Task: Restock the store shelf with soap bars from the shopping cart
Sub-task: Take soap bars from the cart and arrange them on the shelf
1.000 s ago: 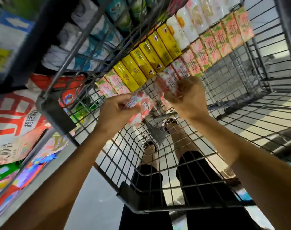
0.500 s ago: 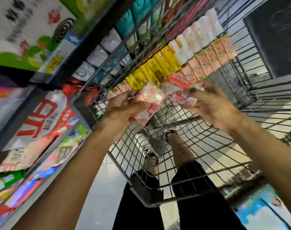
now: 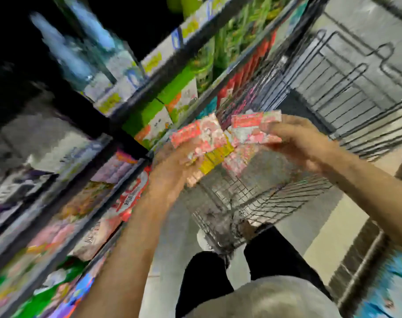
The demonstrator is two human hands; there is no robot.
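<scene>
Frame heavily motion-blurred; fine detail not readable.

Store shelf [image 3: 117, 125] is seen along the left side, several tiers, dark rails. Tiers are filled with packaged goods: pale blue bottles [image 3: 80, 56] on an upper tier, green-and-white boxes [image 3: 154, 120] on the tier below, red-and-white packs [image 3: 129, 198] and mixed pink and green packs lower down. Labels cannot be read.

Shopping cart [image 3: 252, 203] is seen at centre, wire mesh, near edge beside the person's legs. Its far end is packed with stock: yellow boxes [image 3: 216, 157] and pink-patterned boxes, partly hidden behind the hands. Near half of the basket shows bare mesh.

Two pink soap bars are held above the cart, close together near its shelf-side edge. Whether they touch cannot be told.

Left soap bar [image 3: 202, 134] is held by the left hand [image 3: 172, 166]; grip clamped on it, fingers wrapped under the box.

Right soap bar [image 3: 255, 129] is held by the right hand [image 3: 296, 143]; grip clamped on it, thumb on top, fingers beneath.
</scene>
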